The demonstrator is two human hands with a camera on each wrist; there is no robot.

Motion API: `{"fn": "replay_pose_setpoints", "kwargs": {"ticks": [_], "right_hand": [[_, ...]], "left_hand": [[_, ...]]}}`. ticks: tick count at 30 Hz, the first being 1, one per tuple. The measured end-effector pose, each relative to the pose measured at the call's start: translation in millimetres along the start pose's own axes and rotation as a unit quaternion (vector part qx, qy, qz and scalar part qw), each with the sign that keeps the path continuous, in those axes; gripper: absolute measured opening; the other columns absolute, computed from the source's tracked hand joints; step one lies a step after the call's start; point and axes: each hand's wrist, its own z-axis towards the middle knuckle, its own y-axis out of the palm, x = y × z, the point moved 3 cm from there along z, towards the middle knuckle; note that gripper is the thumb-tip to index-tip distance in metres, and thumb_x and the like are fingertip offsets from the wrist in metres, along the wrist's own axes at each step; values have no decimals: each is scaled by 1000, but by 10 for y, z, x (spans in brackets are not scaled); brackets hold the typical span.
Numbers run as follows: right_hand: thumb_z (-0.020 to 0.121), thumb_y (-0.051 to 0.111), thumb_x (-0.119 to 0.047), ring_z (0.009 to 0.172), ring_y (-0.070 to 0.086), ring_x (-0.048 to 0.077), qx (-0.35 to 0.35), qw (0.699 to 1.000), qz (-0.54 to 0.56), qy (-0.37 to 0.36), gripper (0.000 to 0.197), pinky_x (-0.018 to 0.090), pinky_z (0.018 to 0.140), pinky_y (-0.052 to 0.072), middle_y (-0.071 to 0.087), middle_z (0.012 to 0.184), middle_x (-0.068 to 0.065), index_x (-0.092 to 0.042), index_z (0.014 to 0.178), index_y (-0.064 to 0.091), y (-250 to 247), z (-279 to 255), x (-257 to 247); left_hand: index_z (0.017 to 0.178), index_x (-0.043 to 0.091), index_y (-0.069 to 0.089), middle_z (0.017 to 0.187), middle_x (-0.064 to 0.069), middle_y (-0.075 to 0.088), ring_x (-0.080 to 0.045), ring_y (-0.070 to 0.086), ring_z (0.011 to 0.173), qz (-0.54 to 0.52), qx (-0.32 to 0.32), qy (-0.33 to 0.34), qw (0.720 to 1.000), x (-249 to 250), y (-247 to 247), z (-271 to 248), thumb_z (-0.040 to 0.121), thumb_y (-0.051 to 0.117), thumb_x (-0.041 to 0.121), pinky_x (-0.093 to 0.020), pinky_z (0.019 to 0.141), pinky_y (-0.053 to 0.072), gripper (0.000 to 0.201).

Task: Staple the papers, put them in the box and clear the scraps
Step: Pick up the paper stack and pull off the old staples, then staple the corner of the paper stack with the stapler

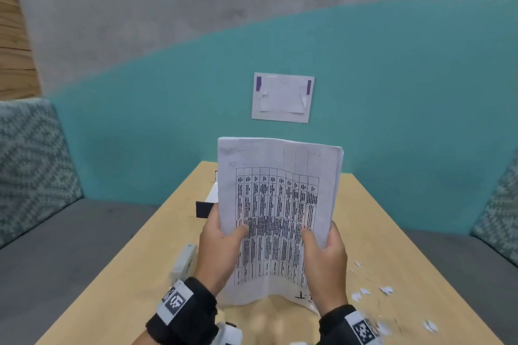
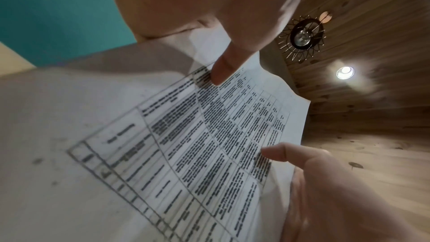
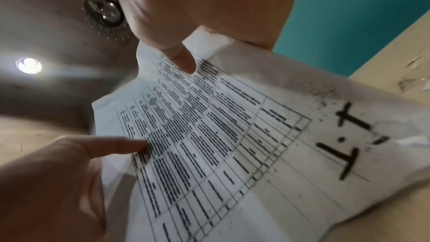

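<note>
The papers (image 1: 276,213) stand nearly upright between the two hands, bottom edge at or just above the table (image 1: 392,232), printed grid facing the person. The left hand (image 1: 221,244) grips the left edge, thumb across the front sheet and fingers behind; the right hand (image 1: 326,252) grips the right edge the same way. Both wrist views show each thumb pressed on the print and the sheets bowed between them. This looks like squaring the stack before stapling, though no staple can be made out in any view, so whether it is already fastened cannot be told.

Just left of the left hand, lower on the table, lies a pale stapler (image 1: 185,263), untouched. Beyond the left hand, mostly hidden by the papers, sits a white and dark thing (image 1: 206,204), probably the box; nothing of its inside shows. Right of the right hand, scraps (image 1: 372,293) of white paper lie scattered over the table.

By my reading the task is early: the boxing and the clearing are plainly left to do, and likely the stapling too.
</note>
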Motion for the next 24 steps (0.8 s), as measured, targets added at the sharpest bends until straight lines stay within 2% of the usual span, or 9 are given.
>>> {"fn": "replay_pose_setpoints", "kwargs": {"ticks": [3,5,7,9,12,15,17,21,24], "right_hand": [[96,58,-9,61,63,-2,-8,1000,-13,5,27,12,52,50,71,81,-10,-23,118,63,19,22,-4],[96,59,-8,59,61,-4,-16,1000,-1,-1,23,11,52,49,70,85,-9,-21,115,63,72,81,-76],[96,62,-11,65,63,1,-33,999,2,-15,15,11,54,48,71,87,-6,-23,106,62,157,146,-152],[95,63,-18,66,61,11,-59,998,-11,-8,11,20,57,48,71,83,1,-26,100,59,283,206,-163],[95,58,-25,69,61,17,-96,993,-63,28,13,34,67,52,68,77,1,-26,109,55,531,278,-20],[90,52,-33,84,68,23,-133,980,-121,89,20,50,81,59,71,88,-2,-29,110,54,827,252,240],[85,50,-37,85,70,26,-199,954,-194,114,18,50,82,60,71,92,0,-30,101,55,1062,148,423],[82,56,-47,83,71,31,-355,871,-330,77,28,39,75,60,73,87,4,-20,82,64,1573,-244,533],[79,53,-64,76,67,27,-391,836,-381,55,47,30,63,47,70,80,3,-18,69,60,1862,-428,489]], "left_hand": [[130,24,60,117,9,76,-11,73,107,25,-14,10,1000,61,-41,33,93,62,-7,-44,98,57,48],[127,28,61,118,5,75,-14,73,108,34,-16,32,999,161,-111,119,93,61,-7,-46,98,57,49],[119,33,64,117,3,76,-18,74,107,47,-11,57,997,283,-225,237,90,62,-8,-49,97,57,50],[109,34,65,111,1,77,-21,75,103,72,4,78,994,399,-379,376,88,63,-8,-52,94,58,47],[99,34,63,103,0,76,-26,75,97,114,58,102,987,597,-669,574,86,63,-8,-52,87,61,44],[105,26,59,99,7,71,-22,73,96,150,115,129,973,775,-955,758,87,62,-7,-40,89,60,38],[107,24,58,96,13,68,-16,69,93,176,154,142,962,858,-1112,836,88,60,-8,-29,86,56,38],[114,15,60,98,4,69,-18,66,85,233,198,150,940,884,-1339,899,88,54,-8,-17,67,49,35],[112,15,60,94,3,69,-24,67,85,262,216,155,928,846,-1462,881,86,52,-5,-25,73,50,34]]}}
